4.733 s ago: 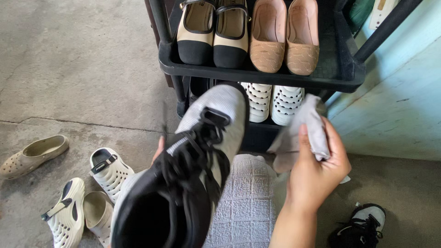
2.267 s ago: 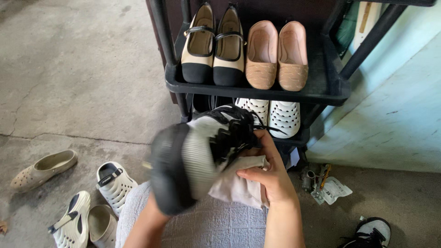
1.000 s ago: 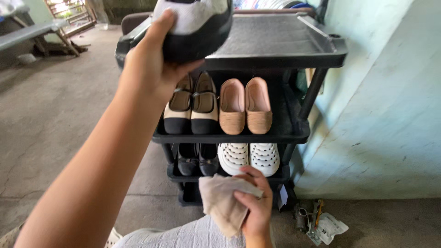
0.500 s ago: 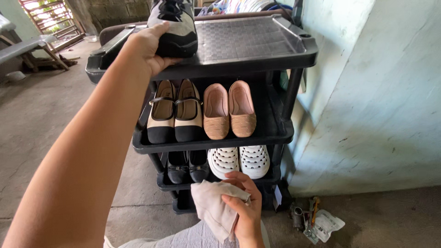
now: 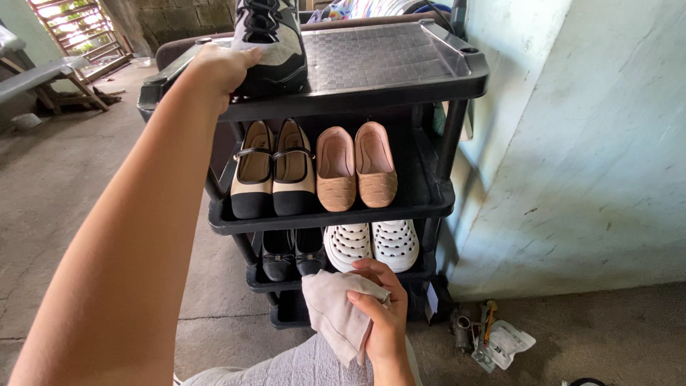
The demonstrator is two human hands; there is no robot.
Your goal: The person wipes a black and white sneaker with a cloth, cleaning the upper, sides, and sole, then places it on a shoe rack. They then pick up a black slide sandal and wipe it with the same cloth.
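Since half a second ago the left hand [image 5: 218,66] has barely shifted: at the upper left of the frame its fingers are still closed over the side of the black-and-grey sneaker [image 5: 271,43], which now sits flat on the top shelf of the black plastic shoe rack [image 5: 400,61]. The shelf has a woven, textured surface. At lower centre, the right hand [image 5: 379,314] grips a soft, crumpled beige cloth [image 5: 332,311]. The sneaker's far end is cut off by the frame's top edge.
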